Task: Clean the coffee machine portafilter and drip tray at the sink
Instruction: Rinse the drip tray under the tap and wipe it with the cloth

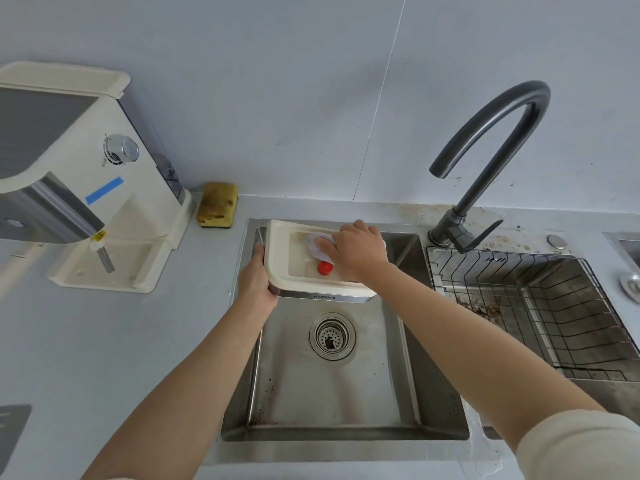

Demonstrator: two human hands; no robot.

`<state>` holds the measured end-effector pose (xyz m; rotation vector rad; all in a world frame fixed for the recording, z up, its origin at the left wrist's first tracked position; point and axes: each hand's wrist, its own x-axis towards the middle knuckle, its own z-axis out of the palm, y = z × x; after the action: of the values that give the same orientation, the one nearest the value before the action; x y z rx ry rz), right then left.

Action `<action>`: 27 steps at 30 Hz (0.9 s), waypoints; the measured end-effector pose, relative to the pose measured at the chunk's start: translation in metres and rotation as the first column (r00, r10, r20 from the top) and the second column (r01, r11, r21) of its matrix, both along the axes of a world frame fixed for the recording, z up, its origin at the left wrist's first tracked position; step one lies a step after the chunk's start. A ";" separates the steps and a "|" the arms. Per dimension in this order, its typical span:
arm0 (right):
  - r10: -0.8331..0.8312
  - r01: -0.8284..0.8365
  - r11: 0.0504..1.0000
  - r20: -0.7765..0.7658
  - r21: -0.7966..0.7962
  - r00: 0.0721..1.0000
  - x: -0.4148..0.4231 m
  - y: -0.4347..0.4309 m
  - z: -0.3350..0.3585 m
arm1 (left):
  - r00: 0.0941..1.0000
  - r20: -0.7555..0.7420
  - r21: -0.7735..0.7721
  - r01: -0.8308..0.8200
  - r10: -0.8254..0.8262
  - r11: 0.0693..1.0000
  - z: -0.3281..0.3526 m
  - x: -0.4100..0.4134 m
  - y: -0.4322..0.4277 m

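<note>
Left hand (256,282) holds drip tray (311,287) edge; right hand (356,251) clutches cloth (313,245) inside.

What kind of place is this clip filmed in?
Likely a kitchen or coffee corner: a steel sink with a gooseneck tap, a coffee machine on the counter, and a sponge.

1 drip tray (322,287) | 1 cloth (313,245) | 1 sponge (217,204) | 1 faucet (526,87) | 1 coffee machine (114,133) | 1 sink (346,393)
</note>
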<state>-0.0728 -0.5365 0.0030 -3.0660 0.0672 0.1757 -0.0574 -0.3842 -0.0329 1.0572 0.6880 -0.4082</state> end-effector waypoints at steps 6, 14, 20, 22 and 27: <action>-0.023 0.021 0.999 -0.067 -0.025 0.997 0.001 -0.004 0.006 | 1.000 0.023 0.026 -0.019 0.018 0.999 0.008 0.008 0.003; 0.015 0.015 0.986 -0.173 0.169 0.985 -0.013 0.004 0.015 | 0.999 0.045 0.043 -0.028 0.026 0.999 0.007 0.009 0.007; -0.082 0.145 0.936 -0.199 0.322 0.977 -0.014 -0.005 0.003 | 0.999 0.037 0.052 -0.033 0.031 0.998 0.004 0.005 0.007; -0.057 0.135 0.928 -0.225 0.348 0.973 -0.013 -0.009 -0.002 | 0.999 0.037 0.051 -0.029 0.027 0.998 0.004 0.005 0.007; -0.192 0.275 0.720 -0.197 0.637 0.961 -0.015 -0.025 0.001 | 0.998 0.027 0.018 -0.056 0.055 0.998 0.001 0.005 0.014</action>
<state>-0.0880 -0.5612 0.0037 -2.2999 0.3251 0.2914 -0.0520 -0.3699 -0.0318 1.0568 0.6970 -0.3399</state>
